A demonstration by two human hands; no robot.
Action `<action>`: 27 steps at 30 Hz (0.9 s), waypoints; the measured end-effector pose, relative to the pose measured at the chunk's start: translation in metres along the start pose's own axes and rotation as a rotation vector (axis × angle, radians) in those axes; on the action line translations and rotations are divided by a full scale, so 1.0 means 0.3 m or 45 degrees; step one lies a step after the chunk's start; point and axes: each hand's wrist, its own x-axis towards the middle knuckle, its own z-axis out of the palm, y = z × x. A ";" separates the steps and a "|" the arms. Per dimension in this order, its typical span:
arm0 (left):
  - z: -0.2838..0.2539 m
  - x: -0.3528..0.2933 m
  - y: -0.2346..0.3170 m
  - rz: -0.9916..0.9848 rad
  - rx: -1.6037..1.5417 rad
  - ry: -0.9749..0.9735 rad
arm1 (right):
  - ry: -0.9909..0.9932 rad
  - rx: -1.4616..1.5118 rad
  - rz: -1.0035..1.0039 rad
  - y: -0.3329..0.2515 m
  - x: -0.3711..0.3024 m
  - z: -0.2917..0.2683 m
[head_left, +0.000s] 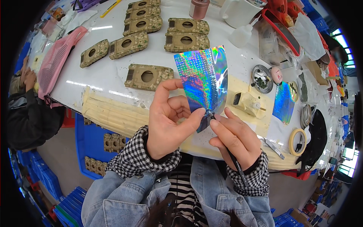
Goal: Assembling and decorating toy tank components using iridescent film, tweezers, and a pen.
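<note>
My left hand (164, 126) pinches the lower edge of a shiny rainbow-foil sticker sheet (202, 77), which stands upright and shows rows of small raised marks. My right hand (239, 138) is closed around a slim black tool (236, 164), perhaps tweezers. Its tip meets the bottom of the sheet beside my left thumb, and the fingers partly hide that contact. Just beyond my left hand lies a camouflage model tank hull (132, 77) with a round hole. To the right of the sheet sits a cream model part (249, 104), probably a turret.
Several more tank hulls (187, 41) stand farther back. At the right lie a second foil sheet (283, 104), a round metal tin (262, 78), a masking tape roll (298, 142) and a utility knife (274, 148). A pink mesh basket (60, 56) stands left, near another person (32, 117).
</note>
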 end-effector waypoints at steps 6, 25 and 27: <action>-0.008 0.013 0.015 -0.210 -0.169 -0.036 | 0.011 -0.029 -0.048 -0.003 -0.003 -0.002; -0.013 0.012 0.017 -0.240 -0.182 -0.048 | -0.046 -0.053 -0.109 -0.002 0.004 -0.011; -0.012 0.012 0.014 -0.235 -0.178 -0.047 | -0.047 -0.034 -0.105 0.000 0.003 -0.012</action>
